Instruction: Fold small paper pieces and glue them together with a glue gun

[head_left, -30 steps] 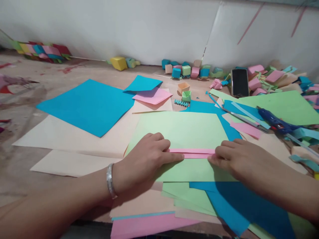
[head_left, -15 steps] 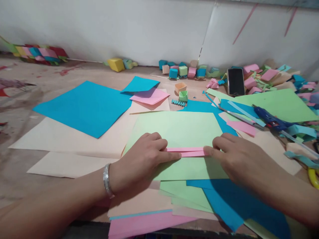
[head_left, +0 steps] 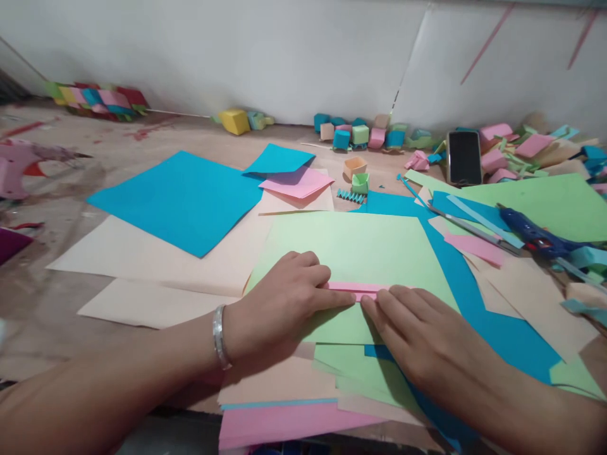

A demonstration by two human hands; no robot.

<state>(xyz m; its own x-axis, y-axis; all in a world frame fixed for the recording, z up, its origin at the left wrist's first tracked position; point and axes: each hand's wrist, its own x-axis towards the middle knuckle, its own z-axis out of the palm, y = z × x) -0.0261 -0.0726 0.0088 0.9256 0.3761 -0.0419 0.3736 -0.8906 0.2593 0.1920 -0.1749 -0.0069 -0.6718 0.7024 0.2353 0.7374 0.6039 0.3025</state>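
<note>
A narrow folded pink paper strip (head_left: 351,287) lies across a pale green sheet of paper (head_left: 355,249). On its left part, my left hand (head_left: 284,292) presses with an outstretched index finger, the other fingers curled in. My right hand (head_left: 420,332) has its fingers together on the strip's right part, covering that end. The two hands' fingertips almost meet at the strip's lower edge. Beneath the green sheet are more loose sheets, among them a pink sheet (head_left: 289,424) at the table's front edge.
A blue sheet (head_left: 183,202) lies over cream paper on the left. Small paper boxes (head_left: 360,183) and several paper cubes (head_left: 341,139) stand behind. At right lie a phone (head_left: 463,158), a blue glue gun (head_left: 533,234), scissors (head_left: 474,227) and paper scraps.
My right hand has moved left along the pink strip, close to the left fingertips, and now lies flatter over it. The left hand keeps its hold. The whole view has shifted slightly.
</note>
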